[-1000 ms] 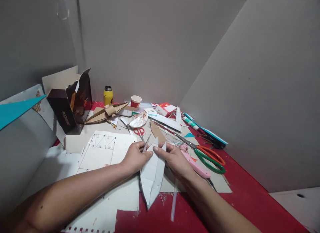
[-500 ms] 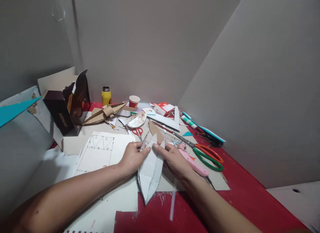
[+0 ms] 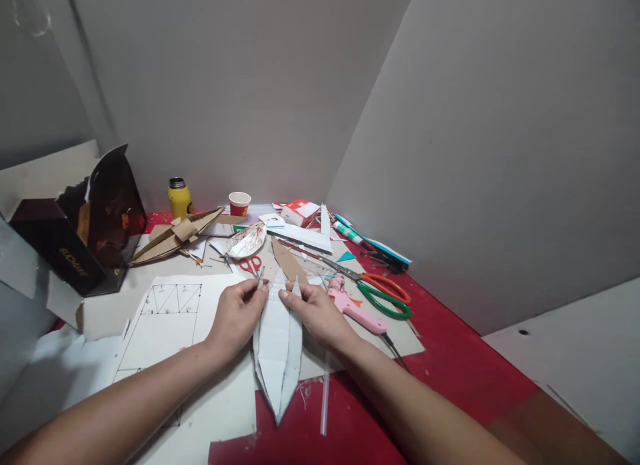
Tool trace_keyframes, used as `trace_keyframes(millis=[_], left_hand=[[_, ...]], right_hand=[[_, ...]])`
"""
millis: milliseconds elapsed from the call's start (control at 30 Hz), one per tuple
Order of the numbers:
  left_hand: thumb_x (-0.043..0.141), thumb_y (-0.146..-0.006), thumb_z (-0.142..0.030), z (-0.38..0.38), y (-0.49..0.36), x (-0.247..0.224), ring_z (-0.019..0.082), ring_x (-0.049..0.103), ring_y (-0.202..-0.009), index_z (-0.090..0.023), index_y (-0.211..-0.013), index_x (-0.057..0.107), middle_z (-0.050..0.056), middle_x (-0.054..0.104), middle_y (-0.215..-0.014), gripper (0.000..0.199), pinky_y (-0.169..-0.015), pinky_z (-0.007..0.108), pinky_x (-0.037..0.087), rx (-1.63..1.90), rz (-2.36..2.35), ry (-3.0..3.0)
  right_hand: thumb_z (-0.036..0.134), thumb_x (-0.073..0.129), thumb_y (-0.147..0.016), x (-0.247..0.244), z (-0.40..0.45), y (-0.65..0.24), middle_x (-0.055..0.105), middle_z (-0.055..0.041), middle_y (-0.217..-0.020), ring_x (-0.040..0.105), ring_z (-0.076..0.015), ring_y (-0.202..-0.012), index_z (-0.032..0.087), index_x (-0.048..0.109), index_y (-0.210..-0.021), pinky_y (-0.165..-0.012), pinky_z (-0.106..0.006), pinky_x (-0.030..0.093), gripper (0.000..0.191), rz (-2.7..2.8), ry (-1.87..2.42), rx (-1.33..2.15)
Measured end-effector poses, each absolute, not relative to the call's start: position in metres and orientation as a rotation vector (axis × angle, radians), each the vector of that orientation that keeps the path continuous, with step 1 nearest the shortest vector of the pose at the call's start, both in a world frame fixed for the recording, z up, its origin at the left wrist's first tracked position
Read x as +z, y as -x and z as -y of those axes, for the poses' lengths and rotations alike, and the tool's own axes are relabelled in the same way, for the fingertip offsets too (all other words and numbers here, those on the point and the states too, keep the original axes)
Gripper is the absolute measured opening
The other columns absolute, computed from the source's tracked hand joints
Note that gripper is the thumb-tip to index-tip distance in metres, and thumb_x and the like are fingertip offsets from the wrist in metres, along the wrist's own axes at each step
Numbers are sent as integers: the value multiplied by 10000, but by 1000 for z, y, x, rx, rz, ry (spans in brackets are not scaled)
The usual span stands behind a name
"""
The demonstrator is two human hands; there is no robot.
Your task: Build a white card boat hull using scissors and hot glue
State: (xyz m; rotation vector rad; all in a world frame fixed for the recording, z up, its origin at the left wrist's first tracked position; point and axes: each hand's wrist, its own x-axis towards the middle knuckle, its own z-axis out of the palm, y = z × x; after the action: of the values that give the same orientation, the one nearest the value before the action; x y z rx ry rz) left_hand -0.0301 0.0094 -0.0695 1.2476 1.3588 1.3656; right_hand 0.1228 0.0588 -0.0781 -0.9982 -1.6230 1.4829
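Observation:
A long white folded paper piece (image 3: 274, 345), shaped like a boat with a pointed near end, lies between my two hands. My left hand (image 3: 239, 312) pinches its left side near the far end, thumb on top. On the right side, my right hand (image 3: 317, 312) grips the other wall, its thumb reaching over the inner surface. The far end of the piece splits into several narrow points. Just beyond it is a brown cardboard strip (image 3: 289, 260). A pink glue gun (image 3: 357, 312) lies right of my right hand.
Orange-and-green-handled scissors (image 3: 385, 295) lie at the right, small red scissors (image 3: 250, 264) beyond my left hand. A drawn sheet (image 3: 170, 332) is at left. Farther back are a brown cardboard boat (image 3: 180, 235), yellow bottle (image 3: 179, 198), paper cup (image 3: 239, 204) and dark box (image 3: 75, 238).
The view has turned to the right, so the table items sit farther left. Both hands still hold the white piece, whose far side points now show more apart.

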Motion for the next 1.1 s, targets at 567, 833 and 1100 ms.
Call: trace_keyframes(millis=[567,833,1100], left_hand=[[485,-890,-374,-5,21,-57,193,536,-759,-200,-677,535,3,575,-729,280,-743,279,423,1257,-1485,-1400],[535,-857,-425,-5,21,-56,248,612,-949,-210,-815,670,50,702,-892,258,-847,319,461,1214,-1635,-1337],[561,-846,-441,-1,19,-67,302,571,-1187,-231,-1019,714,80,710,-1138,312,-1021,417,415,1218,-1837,-1191]], right_hand=[[228,455,-880,-66,-46,-119,496,24,-679,463,-132,-659,184,479,-730,-626,-240,364,158,1954,936,1196],[198,486,-870,-58,-49,-123,482,23,-654,456,-129,-637,187,440,-676,-598,-235,341,200,2023,1035,1143],[233,441,-899,-61,-48,-122,686,-92,-962,630,-229,-871,161,628,-1019,-755,-312,451,233,2128,1084,1106]])
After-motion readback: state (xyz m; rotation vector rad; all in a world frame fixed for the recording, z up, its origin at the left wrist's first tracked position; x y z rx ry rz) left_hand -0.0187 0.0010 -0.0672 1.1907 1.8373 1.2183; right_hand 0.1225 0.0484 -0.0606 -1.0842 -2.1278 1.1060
